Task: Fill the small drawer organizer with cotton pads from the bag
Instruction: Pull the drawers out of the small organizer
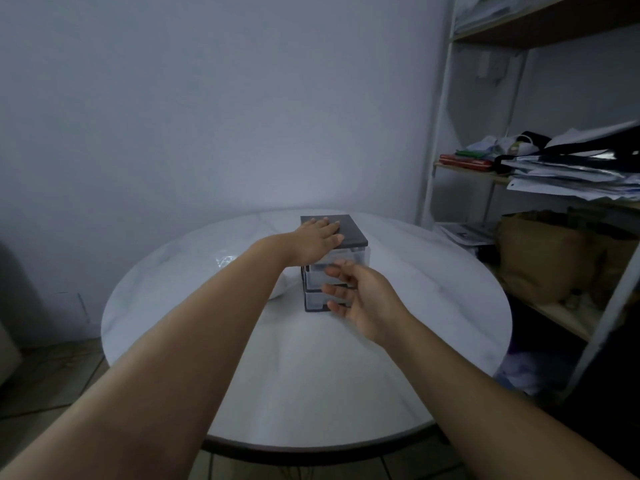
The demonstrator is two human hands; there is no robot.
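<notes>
A small drawer organizer (349,233) with a dark grey top and clear drawers stands at the far middle of the round white table (311,375). My left hand (317,239) lies flat on its top with straight fingers. My right hand (360,296) is in front of the drawers, fingers loosely curled toward the drawer fronts; whether they touch a drawer is blurred. A clear plastic bag (273,285) with white contents lies left of the organizer, mostly hidden behind my left forearm.
A white-framed shelf unit (436,133) stands to the right of the table, loaded with papers, cloths and a brown bag (540,258). A plain wall is behind the table. Tiled floor shows at the lower left.
</notes>
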